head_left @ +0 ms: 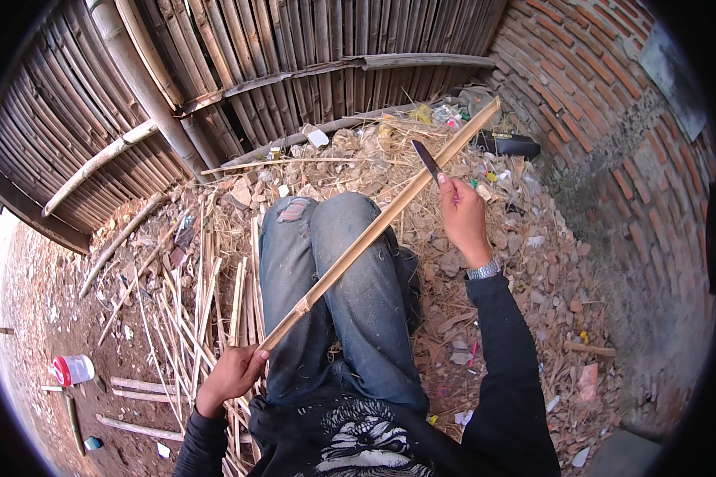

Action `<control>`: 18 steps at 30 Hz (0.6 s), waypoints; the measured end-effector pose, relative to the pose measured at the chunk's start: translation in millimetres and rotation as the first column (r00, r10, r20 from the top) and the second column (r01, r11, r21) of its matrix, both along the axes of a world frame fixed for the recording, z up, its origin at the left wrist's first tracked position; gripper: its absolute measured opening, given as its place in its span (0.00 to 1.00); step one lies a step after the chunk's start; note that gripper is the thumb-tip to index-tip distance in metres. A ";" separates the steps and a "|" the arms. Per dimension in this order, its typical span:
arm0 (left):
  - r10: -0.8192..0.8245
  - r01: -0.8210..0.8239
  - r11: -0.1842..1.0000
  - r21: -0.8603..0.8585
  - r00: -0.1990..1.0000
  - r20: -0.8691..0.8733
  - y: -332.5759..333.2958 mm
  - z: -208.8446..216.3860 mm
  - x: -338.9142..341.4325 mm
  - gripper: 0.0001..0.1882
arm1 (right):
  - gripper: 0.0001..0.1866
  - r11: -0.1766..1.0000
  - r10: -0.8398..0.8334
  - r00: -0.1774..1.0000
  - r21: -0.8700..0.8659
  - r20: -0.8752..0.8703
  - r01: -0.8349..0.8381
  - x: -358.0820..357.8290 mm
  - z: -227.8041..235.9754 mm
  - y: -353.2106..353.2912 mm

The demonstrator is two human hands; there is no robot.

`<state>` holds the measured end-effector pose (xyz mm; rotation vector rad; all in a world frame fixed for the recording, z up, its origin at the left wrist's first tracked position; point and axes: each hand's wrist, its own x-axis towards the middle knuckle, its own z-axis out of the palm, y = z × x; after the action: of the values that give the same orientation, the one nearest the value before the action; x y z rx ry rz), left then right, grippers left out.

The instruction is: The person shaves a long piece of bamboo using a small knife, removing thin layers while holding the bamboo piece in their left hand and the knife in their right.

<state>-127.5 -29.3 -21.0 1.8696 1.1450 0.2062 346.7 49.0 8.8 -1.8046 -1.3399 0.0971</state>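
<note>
A long split bamboo strip [356,248] slants across my lap, from lower left to upper right, with a node near its lower part. My left hand [235,375] is closed round its lower end, beside my left thigh. In my right hand [463,213] is a knife [426,157] with a dark blade, gripped by its handle, which is mostly hidden by the fingers. The blade points up and left and lies against or just over the strip's upper part; I cannot tell whether it touches. Both knees, in worn jeans [358,310], are under the strip.
Several cut bamboo strips [207,306] lie on the ground to my left. A clear jar with a red lid [73,370] lies farther left. Rubble and litter cover the ground ahead, with a black case [507,145]. A bamboo wall [294,48] stands ahead, a brick wall [605,87] to the right.
</note>
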 end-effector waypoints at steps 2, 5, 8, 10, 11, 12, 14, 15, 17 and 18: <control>-0.001 0.008 0.994 0.113 0.998 -0.060 -6.0 -3.0 -13.7 0.23 | 0.22 0.998 -0.042 0.998 0.042 0.039 0.040 5.1 5.1 5.0; 0.033 -0.017 0.977 0.212 0.997 -0.071 -11.7 -4.7 -23.0 0.20 | 0.23 0.995 -0.095 0.988 0.043 0.120 0.091 20.4 6.5 11.6; 0.044 0.009 0.959 0.285 0.983 -0.180 -13.9 -1.7 -33.9 0.18 | 0.23 0.991 -0.130 0.984 0.056 0.121 0.124 33.6 10.6 17.7; 0.056 0.012 0.951 0.308 0.976 -0.211 -17.1 -3.7 -41.1 0.17 | 0.24 0.991 -0.127 0.985 0.048 0.117 0.122 34.8 10.3 21.3; 0.068 0.015 0.944 0.328 0.968 -0.240 -18.3 -4.9 -44.1 0.17 | 0.24 0.992 -0.123 0.986 0.038 0.115 0.120 35.5 10.1 21.9; 0.078 0.006 0.941 0.339 0.969 -0.233 -18.8 -6.3 -44.5 0.16 | 0.24 0.992 -0.123 0.986 0.036 0.114 0.120 32.4 10.5 21.2; 0.084 0.009 0.929 0.369 0.969 -0.234 -17.8 -6.2 -42.4 0.17 | 0.24 0.997 -0.073 0.991 0.018 0.109 0.071 23.0 9.4 18.8; 0.095 0.008 0.917 0.398 0.967 -0.237 -17.1 -4.9 -40.4 0.17 | 0.24 0.998 -0.070 0.992 0.015 0.106 0.068 10.5 8.1 17.2; 0.090 0.018 0.917 0.399 0.964 -0.249 -15.1 -3.6 -31.3 0.17 | 0.23 0.997 0.049 0.997 -0.068 0.064 -0.045 -22.0 9.3 6.6; 0.090 0.024 0.916 0.401 0.961 -0.262 -15.2 -3.0 -25.7 0.17 | 0.23 0.996 0.052 0.997 -0.070 0.061 -0.047 -36.0 7.6 1.9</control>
<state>-153.2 -44.5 -24.0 2.2967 1.4057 0.2171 310.7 50.9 16.4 -1.8456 -1.4418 0.1150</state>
